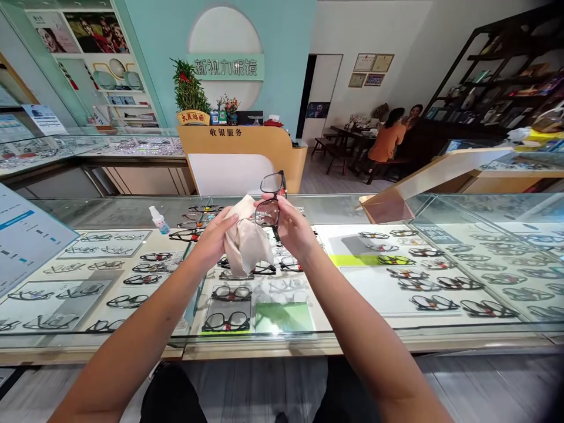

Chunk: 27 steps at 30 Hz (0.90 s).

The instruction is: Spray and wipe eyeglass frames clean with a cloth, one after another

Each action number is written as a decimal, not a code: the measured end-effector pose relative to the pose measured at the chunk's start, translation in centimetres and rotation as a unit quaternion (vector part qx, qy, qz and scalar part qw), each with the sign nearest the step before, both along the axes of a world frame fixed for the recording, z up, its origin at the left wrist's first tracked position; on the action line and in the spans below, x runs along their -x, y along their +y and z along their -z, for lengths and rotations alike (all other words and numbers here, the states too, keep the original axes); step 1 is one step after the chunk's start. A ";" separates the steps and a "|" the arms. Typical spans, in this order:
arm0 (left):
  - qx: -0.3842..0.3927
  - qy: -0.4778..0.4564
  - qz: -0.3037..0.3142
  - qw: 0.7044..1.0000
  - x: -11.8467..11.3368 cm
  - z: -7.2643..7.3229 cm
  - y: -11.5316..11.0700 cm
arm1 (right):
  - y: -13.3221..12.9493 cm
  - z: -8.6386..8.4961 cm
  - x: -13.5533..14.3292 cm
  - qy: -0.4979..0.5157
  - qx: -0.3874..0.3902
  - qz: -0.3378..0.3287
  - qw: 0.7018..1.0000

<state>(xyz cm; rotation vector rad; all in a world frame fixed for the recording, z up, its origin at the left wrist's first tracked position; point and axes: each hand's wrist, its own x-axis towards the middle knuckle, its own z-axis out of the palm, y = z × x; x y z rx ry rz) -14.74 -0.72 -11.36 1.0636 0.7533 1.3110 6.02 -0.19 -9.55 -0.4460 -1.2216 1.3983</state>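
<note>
Above the glass counter, my right hand (296, 228) grips a pair of dark-framed eyeglasses (267, 212) by the frame, with the two lenses one above the other. My left hand (215, 238) is closed on a cream cleaning cloth (247, 241) that hangs down in folds. Cloth and lower lens are side by side; whether they touch I cannot tell. On the counter to the left stands a small white spray bottle (158, 220) with a blue label. Several eyeglasses (191, 235) lie just beyond my left hand.
Beneath my arms runs a glass display counter (343, 346) holding rows of eyeglasses. A sign board (30, 241) stands at the left, a slanted wooden-edged panel (423, 176) at the right. Beyond are a cashier desk (286, 161) and a person in orange (388, 141) seated at a table.
</note>
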 end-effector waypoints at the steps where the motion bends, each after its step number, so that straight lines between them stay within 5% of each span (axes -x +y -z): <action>1: -0.002 0.003 0.000 1.000 0.1 0.1 0.1 | 0.0 0.0 0.0 0.001 -0.001 0.001 1.000; 7: -0.024 0.081 0.017 0.996 0.0 0.6 0.1 | -0.1 0.1 0.1 -0.006 -0.004 0.005 1.000; 12: -0.177 0.184 -0.112 0.960 -0.2 0.9 0.2 | -0.1 0.3 0.2 -0.024 0.000 0.015 1.000; 16: -0.206 0.198 -0.126 0.950 -0.2 1.0 0.1 | 0.0 0.4 0.3 -0.018 0.004 0.013 1.000; 21: -0.387 0.303 -0.279 0.825 -0.5 1.0 -0.8 | -0.1 0.5 0.6 -0.006 0.008 0.011 1.000; 23: -0.423 0.328 -0.263 0.802 -0.6 0.8 -1.2 | -0.1 0.6 0.7 -0.009 0.006 0.013 1.000; 27: -0.408 0.337 -0.193 0.826 -0.7 0.6 -1.7 | 0.0 0.8 0.7 -0.015 0.004 0.017 1.000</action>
